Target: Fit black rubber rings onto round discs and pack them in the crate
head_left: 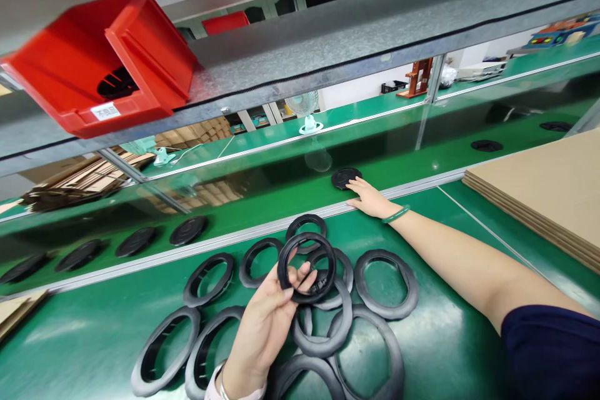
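My left hand [269,319] grips a black ring [282,262] by its lower left edge, raised above the bench, with fingers partly through its opening. Beneath and around it lie several grey-black rings, including one at the right [407,281], one at the left [143,356] and a smaller one behind [192,290]; some overlap. My right hand [372,199] is stretched out over the rail, its fingertips on the near right edge of a round black disc [344,176] on the green belt. Its thumb is apart from the fingers. A green bangle [396,215] circles that wrist.
More black discs [135,241] lie along the belt [262,203], left and right. A metal rail [234,239] separates belt and green bench [84,331]. Cardboard sheets [544,187] are stacked at right. Overhead, a red bin [154,56] sits on a metal shelf [300,59]. A fan [309,125] stands behind.
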Available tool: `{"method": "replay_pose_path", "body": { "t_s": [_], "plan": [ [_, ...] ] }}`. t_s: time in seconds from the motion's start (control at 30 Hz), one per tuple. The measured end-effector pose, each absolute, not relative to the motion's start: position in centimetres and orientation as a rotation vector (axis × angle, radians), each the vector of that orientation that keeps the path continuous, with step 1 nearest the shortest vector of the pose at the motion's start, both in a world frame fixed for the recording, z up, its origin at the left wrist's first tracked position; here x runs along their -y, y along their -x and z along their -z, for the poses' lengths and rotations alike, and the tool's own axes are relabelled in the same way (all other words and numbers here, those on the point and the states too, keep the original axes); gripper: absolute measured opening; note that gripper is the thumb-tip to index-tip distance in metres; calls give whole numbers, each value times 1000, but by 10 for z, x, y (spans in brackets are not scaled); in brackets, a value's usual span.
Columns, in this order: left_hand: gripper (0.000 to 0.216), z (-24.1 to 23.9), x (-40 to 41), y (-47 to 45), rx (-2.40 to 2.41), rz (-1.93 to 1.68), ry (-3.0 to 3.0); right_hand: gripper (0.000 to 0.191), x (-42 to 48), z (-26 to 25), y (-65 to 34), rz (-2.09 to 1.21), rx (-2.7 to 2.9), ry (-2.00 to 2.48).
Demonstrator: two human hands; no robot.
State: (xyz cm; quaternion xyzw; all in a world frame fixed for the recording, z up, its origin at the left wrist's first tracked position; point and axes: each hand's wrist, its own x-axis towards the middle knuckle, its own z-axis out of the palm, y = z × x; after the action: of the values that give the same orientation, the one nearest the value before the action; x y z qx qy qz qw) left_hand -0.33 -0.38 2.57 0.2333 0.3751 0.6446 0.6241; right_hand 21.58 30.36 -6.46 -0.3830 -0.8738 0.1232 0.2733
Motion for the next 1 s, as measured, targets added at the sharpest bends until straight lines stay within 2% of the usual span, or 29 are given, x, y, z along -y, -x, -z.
{"method": "replay_pose_path", "body": {
  "t_s": [0.1, 0.2, 0.3, 0.47, 0.6, 0.77, 1.0],
  "plan": [
    [42, -29, 8, 2, -809, -1417, -515, 59, -303, 63, -215, -347, 2339, 998],
    [32, -30, 9, 1, -810, -1391, -412, 59, -301, 61, -214, -380, 2335, 976],
    [34, -26, 8, 4, -828, -1408, -329, 58, -299, 58, -214, -384, 2314, 1012],
    [14, -12, 4, 12, -902, -1497, -323, 39, -299, 56, -213, -283, 2125, 1128],
    [38, -19, 7, 3, -939, -1408, -537, 20, -300, 57, -213, -332, 2180, 1084],
    [52, -36, 13, -13, -936, -1244, -545, 18, -300, 59, -211, -342, 2278, 986],
    [23, -38, 11, -14, -1014, -1336, -618, 15, -302, 61, -211, -344, 2328, 921]
  ]
}}
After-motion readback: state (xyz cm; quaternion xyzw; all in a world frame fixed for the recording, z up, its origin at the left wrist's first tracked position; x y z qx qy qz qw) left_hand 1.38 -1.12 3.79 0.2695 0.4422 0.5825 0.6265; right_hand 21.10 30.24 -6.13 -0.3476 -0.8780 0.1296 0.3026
